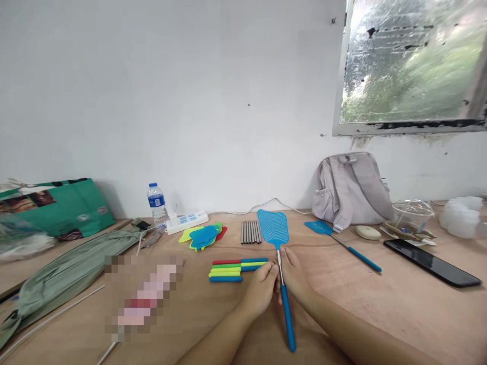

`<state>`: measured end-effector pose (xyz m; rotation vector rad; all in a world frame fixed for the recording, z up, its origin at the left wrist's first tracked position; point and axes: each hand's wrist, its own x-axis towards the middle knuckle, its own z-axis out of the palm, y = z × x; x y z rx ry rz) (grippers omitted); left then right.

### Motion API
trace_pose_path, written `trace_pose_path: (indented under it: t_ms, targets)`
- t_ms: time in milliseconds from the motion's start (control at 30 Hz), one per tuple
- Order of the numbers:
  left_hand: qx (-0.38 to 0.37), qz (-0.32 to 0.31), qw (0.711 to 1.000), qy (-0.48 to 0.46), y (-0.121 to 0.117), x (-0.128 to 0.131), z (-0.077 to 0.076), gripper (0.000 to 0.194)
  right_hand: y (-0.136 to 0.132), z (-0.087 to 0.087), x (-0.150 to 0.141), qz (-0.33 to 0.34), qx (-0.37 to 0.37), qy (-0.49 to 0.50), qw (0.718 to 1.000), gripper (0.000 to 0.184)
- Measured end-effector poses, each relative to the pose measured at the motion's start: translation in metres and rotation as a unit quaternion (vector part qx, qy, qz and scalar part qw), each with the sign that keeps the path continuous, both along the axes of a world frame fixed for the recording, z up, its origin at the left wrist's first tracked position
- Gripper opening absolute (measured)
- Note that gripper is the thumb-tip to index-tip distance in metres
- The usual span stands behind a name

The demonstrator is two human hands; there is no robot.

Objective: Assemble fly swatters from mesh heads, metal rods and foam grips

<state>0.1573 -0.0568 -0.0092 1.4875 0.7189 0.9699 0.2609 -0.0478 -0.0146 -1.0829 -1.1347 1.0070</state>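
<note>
A blue fly swatter point(273, 227) with a silver rod and a blue handle is held upright in front of me, its mesh head pointing away. My left hand point(261, 284) is closed at the rod, just above the handle. From the other side, my right hand point(294, 274) closes round the same rod, with its thumb along it; some of its fingers are hidden. Left of the hands lie several coloured handle grips point(225, 270) in red, green, yellow and blue. Behind them are a row of metal tubes point(251, 232) and a pile of loose swatter heads point(204, 236).
Another blue fly swatter point(363, 257) lies to the right, near a phone point(431, 262) and a cream oval case point(367, 232). A grey backpack point(348, 192), water bottle point(156, 203) and power strip point(187, 222) stand by the wall. A blurred-out object point(144, 299) lies at left.
</note>
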Motion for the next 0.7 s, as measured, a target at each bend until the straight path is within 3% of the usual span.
trace_pose_path:
  t_ms: [133, 233, 367, 533, 700]
  targets:
    - [-0.037, 0.027, 0.995, -0.091, 0.005, -0.002, 0.005, 0.03, 0.0, 0.006, -0.003, 0.003, 0.026, 0.014, 1.0, 0.045]
    - [-0.055, 0.046, 0.988, -0.134, 0.009, -0.008, 0.01, 0.037, -0.002, 0.014, 0.001, 0.041, 0.001, 0.012, 0.999, 0.045]
    - [-0.08, 0.04, 0.984, -0.157, 0.009, -0.01, 0.012, 0.042, -0.006, 0.017, 0.004, 0.082, -0.026, -0.057, 0.995, 0.044]
    - [-0.12, 0.066, 0.968, -0.208, 0.01, -0.009, 0.011, 0.029, -0.012, 0.016, 0.002, 0.126, 0.033, -0.142, 0.981, 0.037]
    - [-0.112, 0.127, 0.946, -0.275, 0.015, -0.015, 0.016, 0.03, -0.015, 0.017, 0.004, 0.135, 0.165, -0.248, 0.945, 0.026]
